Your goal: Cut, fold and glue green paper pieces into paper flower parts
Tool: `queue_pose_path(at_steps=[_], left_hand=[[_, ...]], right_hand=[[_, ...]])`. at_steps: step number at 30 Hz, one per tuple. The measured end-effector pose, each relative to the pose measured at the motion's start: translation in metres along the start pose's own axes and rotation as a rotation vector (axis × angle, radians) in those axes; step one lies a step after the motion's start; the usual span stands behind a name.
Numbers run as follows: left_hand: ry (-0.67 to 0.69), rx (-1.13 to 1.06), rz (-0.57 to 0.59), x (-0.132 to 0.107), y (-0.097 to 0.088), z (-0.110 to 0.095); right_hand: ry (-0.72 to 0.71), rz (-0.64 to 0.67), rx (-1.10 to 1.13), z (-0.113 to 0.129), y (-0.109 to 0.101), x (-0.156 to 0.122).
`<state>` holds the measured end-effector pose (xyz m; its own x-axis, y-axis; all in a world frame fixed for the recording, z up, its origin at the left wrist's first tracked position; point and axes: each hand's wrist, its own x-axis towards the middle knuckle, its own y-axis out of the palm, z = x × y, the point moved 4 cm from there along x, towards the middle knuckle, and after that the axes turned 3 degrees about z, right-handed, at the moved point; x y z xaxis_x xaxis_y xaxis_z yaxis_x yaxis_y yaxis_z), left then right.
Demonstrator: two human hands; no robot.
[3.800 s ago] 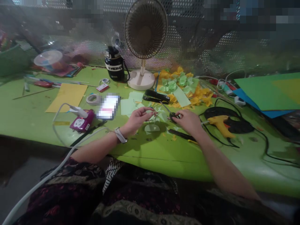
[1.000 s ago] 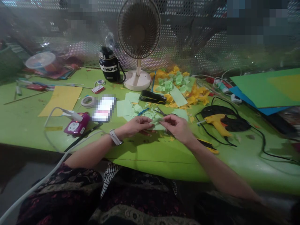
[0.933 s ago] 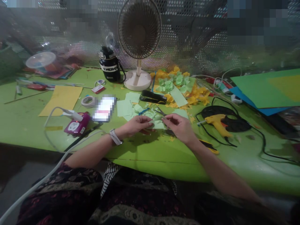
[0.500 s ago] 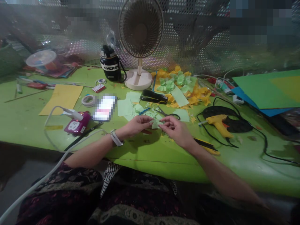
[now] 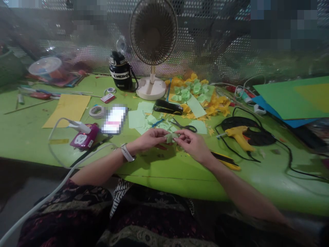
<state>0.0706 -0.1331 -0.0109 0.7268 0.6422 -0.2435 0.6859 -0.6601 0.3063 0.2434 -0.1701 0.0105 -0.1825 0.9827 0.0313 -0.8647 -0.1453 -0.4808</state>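
Observation:
A small light-green paper piece is pinched between my two hands above the table's near middle. My left hand, with a white watch on its wrist, grips its left side between thumb and fingers. On the other side, my right hand pinches the right edge. Just beyond my fingers lie green paper scraps and dark-handled scissors. A black stapler rests behind them. Farther back is a pile of folded green paper pieces and orange ones.
A yellow glue gun with its black cord and a yellow cutter lie to the right. Leftward are a phone, a tape roll and a purple power adapter. A fan and a black bottle stand behind.
The green paper piece has turned between my fingers and now looks folded or curled, its face darker. Both hands stay in nearly the same place.

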Motion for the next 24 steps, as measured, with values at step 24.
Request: queue_pose_path(at_steps=[24], left_hand=[[-0.052,-0.126,-0.054,0.0026,-0.0024,0.0053]], right_hand=[[0.056,0.028,0.070,0.0015,-0.0013,0.0002]])
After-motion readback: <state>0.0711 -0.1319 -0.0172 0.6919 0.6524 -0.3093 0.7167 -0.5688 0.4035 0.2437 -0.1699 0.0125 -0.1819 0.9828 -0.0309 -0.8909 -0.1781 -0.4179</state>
